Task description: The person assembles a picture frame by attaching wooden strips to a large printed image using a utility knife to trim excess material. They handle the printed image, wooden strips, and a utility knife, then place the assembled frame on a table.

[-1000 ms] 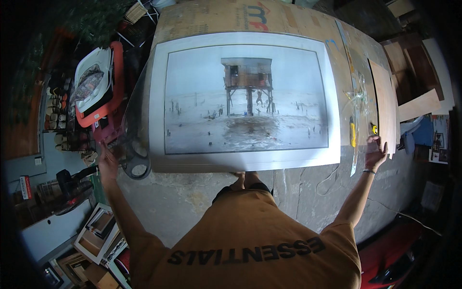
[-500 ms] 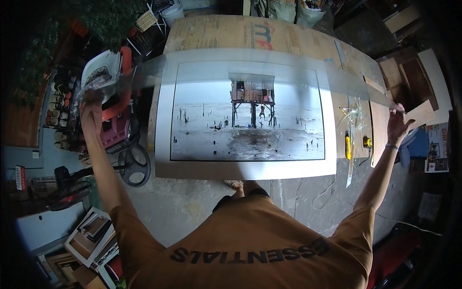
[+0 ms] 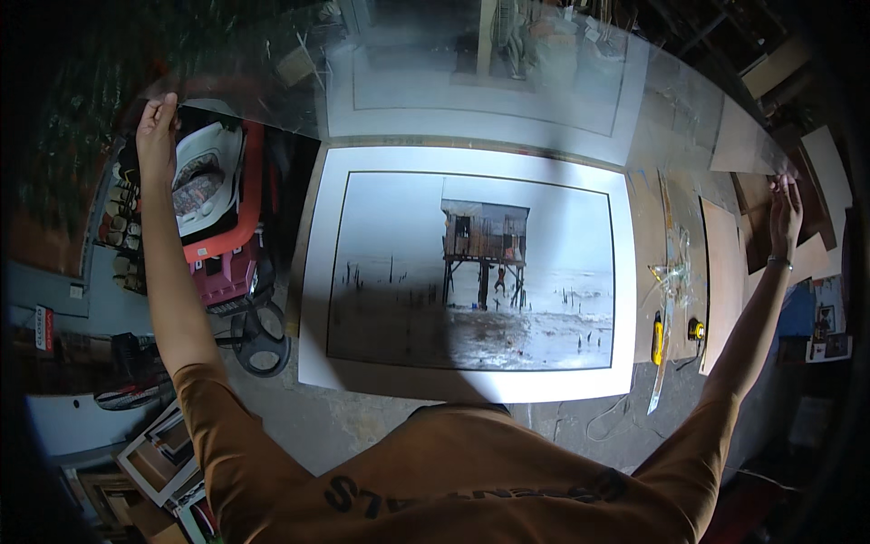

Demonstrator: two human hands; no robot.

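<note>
A large clear sheet, glass or plastic, is stretched out between my hands and tilted up over the far side of the table. It mirrors part of the picture below. My left hand pinches its left corner, arm reaching far forward. At the opposite corner, my right hand grips the edge with its fingertips. Below the sheet lies a framed-looking print of a stilt hut over water, with a wide white border. Shadow falls across the print's lower left.
Right of the print lie a yellow utility knife, a yellow tape measure, a long metal ruler and a wooden strip. On the left stand a red-rimmed bin and a fan. Frames lean at lower left.
Both hands have moved farther forward and apart in view, lifting and tilting the clear sheet up off the print. The print now appears lower in view and uncovered by the sheet.
</note>
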